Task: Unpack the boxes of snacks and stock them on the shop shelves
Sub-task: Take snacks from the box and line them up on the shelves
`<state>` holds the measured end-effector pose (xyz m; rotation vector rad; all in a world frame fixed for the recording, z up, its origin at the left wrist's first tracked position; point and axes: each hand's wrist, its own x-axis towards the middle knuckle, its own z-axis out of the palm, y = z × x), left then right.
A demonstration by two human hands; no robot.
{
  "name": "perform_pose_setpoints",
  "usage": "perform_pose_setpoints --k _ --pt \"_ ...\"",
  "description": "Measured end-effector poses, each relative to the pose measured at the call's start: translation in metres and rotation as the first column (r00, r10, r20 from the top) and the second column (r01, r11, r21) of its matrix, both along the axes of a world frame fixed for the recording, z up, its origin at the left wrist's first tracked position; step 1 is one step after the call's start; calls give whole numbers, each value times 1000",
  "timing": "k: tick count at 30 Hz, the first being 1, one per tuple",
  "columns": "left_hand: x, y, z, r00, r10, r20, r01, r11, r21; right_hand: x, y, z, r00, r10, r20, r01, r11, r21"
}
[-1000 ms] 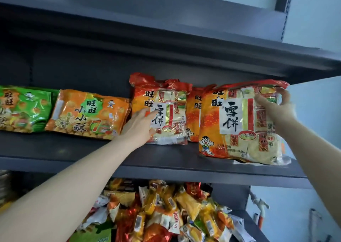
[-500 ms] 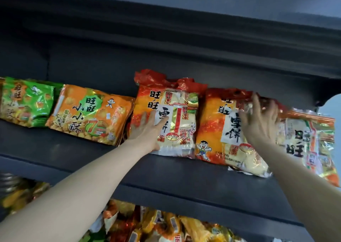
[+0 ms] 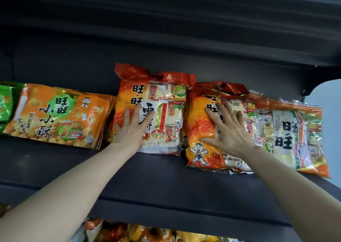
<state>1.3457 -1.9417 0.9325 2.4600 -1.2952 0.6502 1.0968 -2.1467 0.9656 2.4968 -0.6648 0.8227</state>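
A row of snack bags is already carried by the shelf (image 3: 166,177), so stocking on this level is judged to be well under way. At nine o'clock of the view a green bag (image 3: 5,105) is cut off by the frame edge, and an orange bag (image 3: 60,116) is set just beside it toward three o'clock. Near the centre a first rice-cracker bag (image 3: 166,101) is leaned back, and the left hand (image 3: 132,129) is laid flat on its front with fingers straight and spread, nothing being gripped. Just beside it, toward three o'clock, a second rice-cracker bag (image 3: 199,131) is pressed by the right hand (image 3: 228,131), which is likewise flat and released, its fingers fanned over the pack. A mixed-pack bag (image 3: 287,136) is found at three o'clock, touching the second bag (which of the two overlaps the other cannot be told). The second bag's lower edge is seen nearer the shelf front than the first bag's, so the step in hand is judged to be pushing and squaring the two packs into line rather than placing new stock. A heap of loose snacks (image 3: 147,232) is glimpsed on the level below, at six o'clock. No box is shown, so what is left to unpack cannot be judged.
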Motion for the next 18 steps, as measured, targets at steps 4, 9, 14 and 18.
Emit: perform_pose_setpoints --k 4,9,14,18 --pt "0 -3 0 1000 9 10 -9 1000 -3 13 -1 -2 999 -38 4 38 999 -22" --pt "-2 1 2 1000 0 5 0 1000 -8 26 5 -4 994 -106 4 106 993 -47" --pt "-9 14 4 998 -17 54 17 1000 5 23 19 -3 988 -153 -11 152 986 -71" --pt "-20 37 8 993 -29 112 37 997 -67 26 43 4 996 -65 58 72 989 -129"
